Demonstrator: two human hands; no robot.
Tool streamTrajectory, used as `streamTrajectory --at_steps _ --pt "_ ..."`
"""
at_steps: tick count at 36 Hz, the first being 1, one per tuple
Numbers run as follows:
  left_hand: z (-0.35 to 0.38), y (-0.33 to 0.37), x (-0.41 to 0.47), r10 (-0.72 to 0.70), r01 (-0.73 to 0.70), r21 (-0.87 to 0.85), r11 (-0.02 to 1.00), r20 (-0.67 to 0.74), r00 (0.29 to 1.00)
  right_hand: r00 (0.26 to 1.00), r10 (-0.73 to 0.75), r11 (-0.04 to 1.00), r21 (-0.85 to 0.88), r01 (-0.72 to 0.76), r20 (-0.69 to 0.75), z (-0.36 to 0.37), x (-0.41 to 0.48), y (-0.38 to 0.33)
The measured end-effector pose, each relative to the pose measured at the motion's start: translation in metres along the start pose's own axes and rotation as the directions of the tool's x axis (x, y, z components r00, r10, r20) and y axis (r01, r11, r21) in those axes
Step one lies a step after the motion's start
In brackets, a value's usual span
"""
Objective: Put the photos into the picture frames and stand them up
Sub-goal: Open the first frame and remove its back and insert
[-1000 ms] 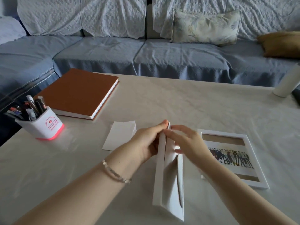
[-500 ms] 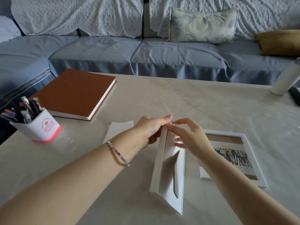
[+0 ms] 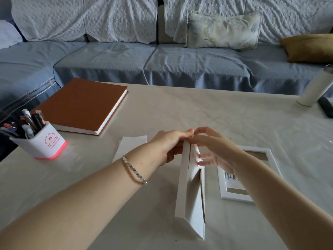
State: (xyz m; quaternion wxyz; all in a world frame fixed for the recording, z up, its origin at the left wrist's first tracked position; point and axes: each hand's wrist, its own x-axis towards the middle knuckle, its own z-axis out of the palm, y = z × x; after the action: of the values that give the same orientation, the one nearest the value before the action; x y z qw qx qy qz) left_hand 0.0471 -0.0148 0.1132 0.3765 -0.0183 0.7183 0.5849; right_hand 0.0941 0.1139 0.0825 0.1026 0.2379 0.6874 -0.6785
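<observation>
A white picture frame (image 3: 182, 184) stands on edge in the middle of the table, its back towards me, with its white backing board (image 3: 195, 210) and stand leg swung open to the right. My left hand (image 3: 169, 145) pinches the frame's top corner from the left. My right hand (image 3: 214, 148) grips the top of the backing board, fingers curled behind it. A second white frame (image 3: 234, 197) lies flat to the right with a group photo in it, partly hidden by my right forearm. A white sheet (image 3: 131, 145) lies flat behind my left wrist.
A brown hardcover book (image 3: 81, 103) lies at the back left. A white pen holder (image 3: 38, 141) full of pens stands near the left edge. A white cylinder (image 3: 313, 87) and a dark object (image 3: 326, 109) are at the far right. A blue sofa runs behind the table.
Both hands have stayed on the frame's top. The backing board has been swung further open from the frame. The view has shifted slightly.
</observation>
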Motion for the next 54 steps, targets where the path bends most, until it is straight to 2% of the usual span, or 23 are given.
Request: streamTrajectory --at_steps 5,9,14,18,20,22,26,34,40,45,49,54 --pt "0.004 0.0 0.0 0.018 -0.018 0.004 1.0 -0.022 1.0 0.996 0.032 0.999 0.02 -0.034 0.086 -0.008 -0.002 -0.004" --pt "0.005 0.0 0.003 0.007 -0.007 0.005 1.0 -0.029 1.0 0.996 0.025 0.999 0.038 -0.029 0.086 -0.013 -0.006 -0.003" --pt "0.005 -0.001 0.001 0.073 -0.069 0.079 0.994 -0.046 0.996 0.994 -0.047 0.997 -0.059 0.041 -0.094 -0.003 -0.008 0.0" --pt "0.002 -0.009 -0.005 0.246 -0.193 0.346 0.918 -0.114 0.963 0.97 -0.121 0.987 -0.133 0.095 -0.211 0.009 -0.007 -0.001" --pt "-0.005 -0.017 -0.013 0.295 -0.239 0.407 0.882 -0.079 0.952 0.95 -0.155 0.984 -0.132 0.123 -0.272 0.012 -0.006 -0.001" --pt "-0.014 -0.027 -0.02 0.283 -0.25 0.431 0.867 -0.012 0.959 0.932 -0.169 0.984 -0.107 0.142 -0.319 0.013 -0.004 -0.002" --pt "-0.026 -0.041 -0.026 0.299 -0.246 0.421 0.873 -0.062 0.952 0.922 -0.176 0.984 -0.098 0.151 -0.345 0.014 -0.002 -0.006" --pt "-0.032 -0.054 -0.029 0.441 -0.336 0.393 0.856 -0.215 0.871 0.895 -0.195 0.979 -0.138 0.151 -0.401 0.019 0.004 -0.01" --pt "-0.036 -0.052 -0.026 0.439 -0.346 0.373 0.861 -0.201 0.876 0.879 -0.214 0.976 -0.138 0.171 -0.426 0.021 0.006 -0.011" --pt "-0.027 -0.047 -0.022 0.407 -0.343 0.29 0.894 -0.199 0.892 0.849 -0.251 0.967 -0.16 0.198 -0.464 0.017 0.011 -0.012" --pt "-0.015 -0.044 -0.018 0.387 -0.327 0.266 0.907 -0.214 0.897 0.885 -0.257 0.966 -0.139 0.219 -0.388 0.017 0.009 -0.013" --pt "-0.005 -0.047 -0.016 0.326 -0.303 0.128 0.944 -0.254 0.911 0.949 -0.212 0.971 -0.16 0.177 -0.233 0.02 -0.005 0.003"
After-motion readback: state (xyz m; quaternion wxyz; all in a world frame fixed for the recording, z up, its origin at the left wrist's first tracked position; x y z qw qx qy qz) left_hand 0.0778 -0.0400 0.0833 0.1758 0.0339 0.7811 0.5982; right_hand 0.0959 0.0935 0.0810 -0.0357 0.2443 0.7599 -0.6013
